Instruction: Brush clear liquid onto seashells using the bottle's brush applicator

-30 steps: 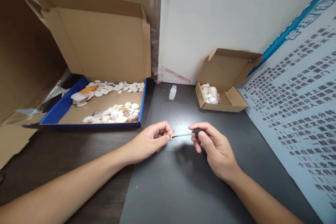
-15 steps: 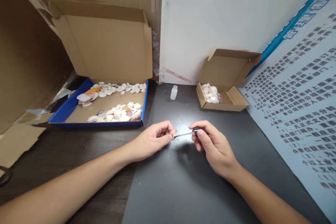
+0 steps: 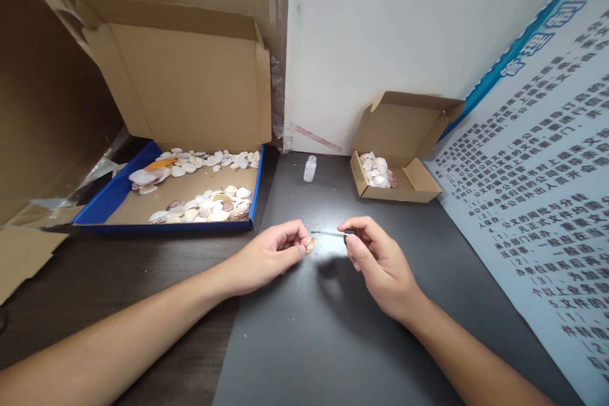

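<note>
A small orange-and-white seashell (image 3: 310,245) is pinched between the thumb and fingers of my left hand (image 3: 278,250). My right hand (image 3: 378,263) grips the black cap of a thin brush (image 3: 328,233), its stem pointing left. The brush tip sits just above the shell's upper edge; whether they touch I cannot tell. Behind both hands, a small clear bottle (image 3: 309,169) with whitish contents stands upright and uncapped on the dark grey mat (image 3: 285,336).
At the left, an open blue-edged cardboard box (image 3: 166,226) holds many shells (image 3: 209,206) in two groups. A smaller open cardboard box (image 3: 399,193) at the back right contains white shells (image 3: 377,170). A printed poster (image 3: 537,228) slants along the right side.
The brush tip has lifted from the shell's face to above its upper edge. My left hand still holds the shell. The whole view has shifted slightly.
</note>
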Motion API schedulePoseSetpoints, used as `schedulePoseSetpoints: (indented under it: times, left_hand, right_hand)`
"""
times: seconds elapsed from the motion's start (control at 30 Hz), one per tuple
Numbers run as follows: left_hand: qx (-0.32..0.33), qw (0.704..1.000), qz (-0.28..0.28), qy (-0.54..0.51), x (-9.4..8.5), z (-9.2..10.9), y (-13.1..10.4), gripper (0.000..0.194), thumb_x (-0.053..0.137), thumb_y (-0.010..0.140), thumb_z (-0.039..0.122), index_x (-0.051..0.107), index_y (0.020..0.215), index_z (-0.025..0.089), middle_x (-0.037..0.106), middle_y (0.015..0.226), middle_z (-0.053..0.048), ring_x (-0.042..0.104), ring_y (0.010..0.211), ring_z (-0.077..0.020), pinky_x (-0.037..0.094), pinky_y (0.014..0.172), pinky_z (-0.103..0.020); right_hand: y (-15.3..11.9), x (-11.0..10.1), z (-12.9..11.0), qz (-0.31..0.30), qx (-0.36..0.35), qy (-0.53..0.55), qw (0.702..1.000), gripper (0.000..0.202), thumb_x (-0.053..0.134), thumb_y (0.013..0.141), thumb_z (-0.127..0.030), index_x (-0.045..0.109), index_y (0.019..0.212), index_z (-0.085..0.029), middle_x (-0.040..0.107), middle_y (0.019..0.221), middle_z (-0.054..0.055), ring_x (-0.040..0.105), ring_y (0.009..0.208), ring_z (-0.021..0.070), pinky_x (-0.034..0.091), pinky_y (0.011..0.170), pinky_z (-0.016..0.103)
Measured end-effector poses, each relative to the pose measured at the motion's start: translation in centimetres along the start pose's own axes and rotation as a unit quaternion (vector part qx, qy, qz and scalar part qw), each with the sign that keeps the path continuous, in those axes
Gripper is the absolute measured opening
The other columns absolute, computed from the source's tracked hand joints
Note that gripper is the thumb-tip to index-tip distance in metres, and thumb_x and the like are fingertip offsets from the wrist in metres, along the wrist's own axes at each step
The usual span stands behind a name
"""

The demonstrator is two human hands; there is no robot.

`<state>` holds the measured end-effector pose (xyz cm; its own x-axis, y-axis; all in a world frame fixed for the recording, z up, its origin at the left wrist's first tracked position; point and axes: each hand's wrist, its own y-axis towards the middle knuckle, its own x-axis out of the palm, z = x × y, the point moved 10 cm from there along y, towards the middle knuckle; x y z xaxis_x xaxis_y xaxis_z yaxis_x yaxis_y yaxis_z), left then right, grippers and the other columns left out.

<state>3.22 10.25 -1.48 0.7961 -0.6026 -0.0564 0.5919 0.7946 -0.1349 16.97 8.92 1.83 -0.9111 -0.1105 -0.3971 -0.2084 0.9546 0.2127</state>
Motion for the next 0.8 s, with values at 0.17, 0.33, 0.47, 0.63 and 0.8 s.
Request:
schedulePoseSetpoints:
  times: [0.17, 0.33, 0.47, 0.63, 0.8]
  left_hand:
    - [0.000, 1.000, 0.007, 0.000, -0.1, 0.0, 0.0, 0.015, 0.053, 0.090, 0.030, 0.049, 0.082, 0.018, 0.044, 0.072, 0.005, 0.038, 0.060, -0.0082, 0.030, 0.055, -0.023]
    - [0.001, 1.000, 0.005, 0.002, 0.0, 0.2, -0.1, 0.015, 0.053, 0.090, 0.029, 0.048, 0.081, 0.019, 0.043, 0.070, 0.006, 0.038, 0.059, -0.0083, 0.030, 0.055, -0.023]
    - [-0.003, 1.000, 0.008, -0.002, 0.0, 0.1, -0.1, 0.013, 0.053, 0.090, 0.027, 0.049, 0.081, 0.018, 0.042, 0.069, 0.006, 0.037, 0.059, -0.0085, 0.029, 0.054, -0.023]
    - [0.002, 1.000, 0.004, -0.003, 0.1, 0.0, -0.1, 0.013, 0.053, 0.090, 0.027, 0.049, 0.080, 0.019, 0.044, 0.070, 0.006, 0.038, 0.060, -0.0085, 0.030, 0.055, -0.023]
    - [-0.001, 1.000, 0.005, 0.002, 0.1, 0.1, -0.1, 0.014, 0.054, 0.089, 0.029, 0.049, 0.081, 0.019, 0.043, 0.069, 0.006, 0.037, 0.060, -0.0088, 0.029, 0.055, -0.023]
  right_hand:
    - [-0.2, -0.3, -0.2, 0.006, -0.014, 0.023, 1.000, 0.019, 0.041, 0.101, -0.033, 0.057, 0.104, -0.023, 0.044, 0.066, -0.005, 0.043, 0.056, 0.0115, 0.036, 0.055, 0.024]
    - [-0.2, -0.1, -0.7, 0.002, -0.025, 0.001, 1.000, 0.011, 0.049, 0.098, -0.029, 0.057, 0.102, -0.023, 0.047, 0.069, -0.005, 0.045, 0.059, 0.0111, 0.037, 0.056, 0.024]
    - [-0.2, -0.4, -0.9, 0.013, -0.032, 0.010, 0.999, 0.013, 0.047, 0.099, -0.029, 0.058, 0.101, -0.023, 0.046, 0.066, -0.005, 0.043, 0.056, 0.0111, 0.036, 0.054, 0.024]
    - [-0.2, -0.2, -1.0, 0.005, -0.032, 0.003, 0.999, 0.014, 0.047, 0.099, -0.029, 0.058, 0.102, -0.022, 0.045, 0.065, -0.006, 0.042, 0.055, 0.0112, 0.035, 0.053, 0.024]
    - [-0.3, -0.4, -1.0, 0.012, -0.033, -0.006, 0.999, 0.014, 0.046, 0.099, -0.029, 0.057, 0.099, -0.022, 0.046, 0.066, -0.005, 0.043, 0.056, 0.0116, 0.036, 0.054, 0.025]
